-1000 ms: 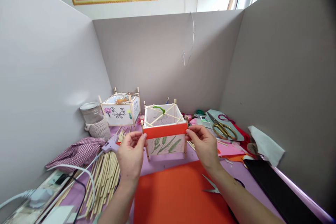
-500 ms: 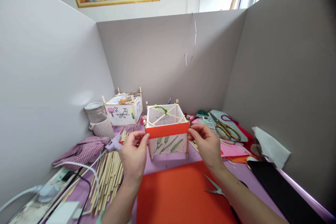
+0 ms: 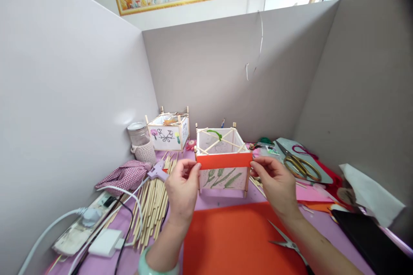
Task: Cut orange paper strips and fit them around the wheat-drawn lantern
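Note:
My left hand pinches the left end of a red-orange paper strip. The strip's right end is between the thumb and fingers of my right hand. It lies level across the upper front of a lantern-like box made of sticks and pale panels with green leaf drawings. Crossed sticks and a green curled piece are on the box's open top. Below my hands lies a large red-orange sheet, with scissors open on its right part, partly under my right forearm.
A second stick-framed box stands behind left, beside a jar. Wooden sticks, a purple glue gun and a power strip with cables lie left. Gold-handled scissors and a black case are right. Grey panels surround the table.
The camera view has turned left, so everything sits further right in the picture. Both hands still hold the strip against the box front, with little visible shift relative to it.

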The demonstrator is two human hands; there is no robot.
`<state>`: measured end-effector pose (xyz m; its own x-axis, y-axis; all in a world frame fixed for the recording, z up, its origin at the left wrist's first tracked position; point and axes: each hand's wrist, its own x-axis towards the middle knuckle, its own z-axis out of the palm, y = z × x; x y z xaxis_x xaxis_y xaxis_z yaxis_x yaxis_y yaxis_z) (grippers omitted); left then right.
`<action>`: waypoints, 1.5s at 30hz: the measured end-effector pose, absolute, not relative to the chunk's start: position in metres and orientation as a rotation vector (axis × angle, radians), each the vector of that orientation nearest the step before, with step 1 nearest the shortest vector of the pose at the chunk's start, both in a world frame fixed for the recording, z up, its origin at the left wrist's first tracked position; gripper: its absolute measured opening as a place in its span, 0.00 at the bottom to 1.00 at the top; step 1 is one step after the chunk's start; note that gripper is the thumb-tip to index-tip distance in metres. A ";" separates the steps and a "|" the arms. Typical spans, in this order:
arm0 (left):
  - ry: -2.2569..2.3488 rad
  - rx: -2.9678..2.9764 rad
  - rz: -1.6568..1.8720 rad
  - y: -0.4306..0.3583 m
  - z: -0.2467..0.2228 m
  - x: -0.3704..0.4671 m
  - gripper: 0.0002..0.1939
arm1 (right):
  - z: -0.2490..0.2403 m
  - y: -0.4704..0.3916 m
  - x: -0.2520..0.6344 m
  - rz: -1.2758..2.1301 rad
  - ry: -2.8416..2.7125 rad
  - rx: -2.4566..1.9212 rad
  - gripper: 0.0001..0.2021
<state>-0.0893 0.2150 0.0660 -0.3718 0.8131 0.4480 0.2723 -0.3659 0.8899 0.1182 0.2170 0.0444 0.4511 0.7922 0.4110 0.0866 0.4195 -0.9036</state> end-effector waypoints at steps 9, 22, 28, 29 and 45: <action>1.470 1.481 1.759 0.226 0.065 -0.093 0.08 | 0.045 0.219 0.116 0.549 -1.019 -1.071 0.11; 1.442 1.405 1.735 0.226 0.062 -0.093 0.12 | 0.037 0.211 0.121 0.150 -1.242 -1.046 0.04; 1.459 1.433 1.760 0.226 0.061 -0.093 0.13 | 0.040 0.214 0.121 0.165 -1.236 -1.046 0.04; 1.459 1.430 1.763 0.226 0.062 -0.093 0.13 | 0.041 0.215 0.121 0.182 -1.228 -1.047 0.04; 1.450 1.434 1.751 0.229 0.060 -0.092 0.12 | 0.039 0.223 0.120 0.344 -1.142 -1.020 0.06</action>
<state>-0.0922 0.2293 0.0598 -0.3584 0.8320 0.4234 0.2605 -0.3464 0.9012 0.1199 0.2227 0.0391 0.4231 0.6913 0.5858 0.2535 0.5304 -0.8090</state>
